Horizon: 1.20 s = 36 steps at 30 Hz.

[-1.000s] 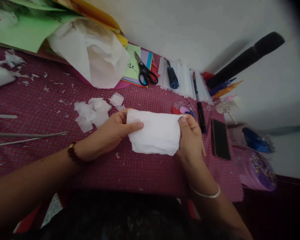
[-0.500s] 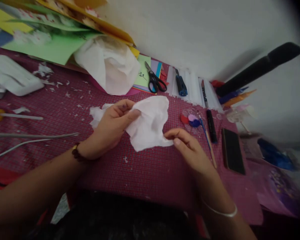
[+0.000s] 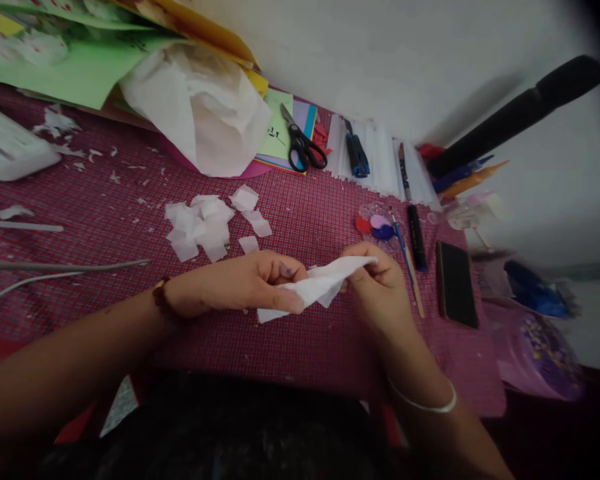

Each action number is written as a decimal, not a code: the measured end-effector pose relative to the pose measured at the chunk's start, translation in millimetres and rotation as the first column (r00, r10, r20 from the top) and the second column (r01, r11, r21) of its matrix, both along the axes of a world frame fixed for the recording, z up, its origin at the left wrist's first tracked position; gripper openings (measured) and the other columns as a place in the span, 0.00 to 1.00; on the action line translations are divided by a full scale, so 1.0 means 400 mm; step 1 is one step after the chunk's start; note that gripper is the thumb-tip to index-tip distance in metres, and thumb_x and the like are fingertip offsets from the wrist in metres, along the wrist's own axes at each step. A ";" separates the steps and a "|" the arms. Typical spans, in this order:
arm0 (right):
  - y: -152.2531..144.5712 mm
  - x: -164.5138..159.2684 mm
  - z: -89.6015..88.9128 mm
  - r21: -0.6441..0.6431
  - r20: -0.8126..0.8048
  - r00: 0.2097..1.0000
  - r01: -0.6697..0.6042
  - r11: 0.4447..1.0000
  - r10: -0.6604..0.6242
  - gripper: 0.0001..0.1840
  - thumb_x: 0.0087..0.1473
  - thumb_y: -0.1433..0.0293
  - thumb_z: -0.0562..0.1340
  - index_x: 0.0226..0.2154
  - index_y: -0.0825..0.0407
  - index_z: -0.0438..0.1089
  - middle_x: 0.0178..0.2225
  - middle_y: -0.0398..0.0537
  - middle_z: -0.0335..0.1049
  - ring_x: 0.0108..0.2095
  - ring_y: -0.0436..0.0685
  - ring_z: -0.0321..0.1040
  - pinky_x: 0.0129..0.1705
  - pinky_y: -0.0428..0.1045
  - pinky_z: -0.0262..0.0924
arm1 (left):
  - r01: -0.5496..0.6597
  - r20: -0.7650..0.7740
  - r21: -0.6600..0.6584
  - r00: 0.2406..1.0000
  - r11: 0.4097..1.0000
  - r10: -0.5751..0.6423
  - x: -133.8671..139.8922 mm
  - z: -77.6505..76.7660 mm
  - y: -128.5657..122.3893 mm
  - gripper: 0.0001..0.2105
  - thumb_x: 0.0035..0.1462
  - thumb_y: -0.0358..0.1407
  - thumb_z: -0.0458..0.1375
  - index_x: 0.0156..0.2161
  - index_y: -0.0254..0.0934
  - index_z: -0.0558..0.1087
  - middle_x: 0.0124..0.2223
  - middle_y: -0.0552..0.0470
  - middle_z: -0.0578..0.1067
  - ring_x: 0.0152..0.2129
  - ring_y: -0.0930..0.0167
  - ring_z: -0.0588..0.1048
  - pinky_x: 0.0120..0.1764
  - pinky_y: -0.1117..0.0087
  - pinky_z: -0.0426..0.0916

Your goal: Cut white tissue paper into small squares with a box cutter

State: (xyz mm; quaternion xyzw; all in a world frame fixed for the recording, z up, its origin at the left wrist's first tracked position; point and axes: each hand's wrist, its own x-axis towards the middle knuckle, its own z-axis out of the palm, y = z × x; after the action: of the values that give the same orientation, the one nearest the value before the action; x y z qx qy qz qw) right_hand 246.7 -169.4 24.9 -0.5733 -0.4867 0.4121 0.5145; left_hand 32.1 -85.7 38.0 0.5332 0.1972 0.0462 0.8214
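Note:
A sheet of white tissue paper point(image 3: 325, 283) stretches between my two hands, gathered and slightly twisted above the checked tablecloth. My left hand point(image 3: 253, 283) pinches its left end between thumb and fingers. At the upper right end, my right hand point(image 3: 380, 287) is closed on the paper, its fingertips partly behind it. Several small torn tissue pieces point(image 3: 200, 223) lie beyond my left hand, some overlapping. A larger crumpled white sheet point(image 3: 215, 113) rests at the back on a pink plate, whose rim shows below it.
Black scissors point(image 3: 303, 147) lie on coloured paper at the back. A blue cutter point(image 3: 356, 153) and a black marker point(image 3: 416, 237) are to the right. Near them are a paint palette point(image 3: 380, 223), a paintbrush point(image 3: 407, 267) and a phone point(image 3: 457, 283). White scraps dot the left side.
The tissue sheet was spread fairly flat and is now gathered into a narrow strip. My hands have moved lower, and the small pieces behind my left hand now show more fully.

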 end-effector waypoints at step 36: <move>0.004 -0.024 -0.025 -0.119 0.051 0.996 0.085 0.989 -0.080 0.18 0.58 0.52 0.63 0.28 0.49 0.69 0.20 0.36 0.55 0.20 0.47 0.49 0.21 0.45 0.46 | -0.727 0.269 0.410 0.673 0.550 0.689 0.044 -0.045 -0.006 0.07 0.63 0.36 0.57 0.34 0.36 0.72 0.31 0.55 0.72 0.27 0.76 0.67 0.29 0.76 0.62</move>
State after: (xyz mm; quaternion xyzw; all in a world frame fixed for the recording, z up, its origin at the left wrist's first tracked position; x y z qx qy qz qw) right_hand 237.0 -167.9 14.8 -0.6323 -0.4483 0.4059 0.4842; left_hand 49.7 -88.3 20.1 0.5938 0.3450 0.4411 0.5778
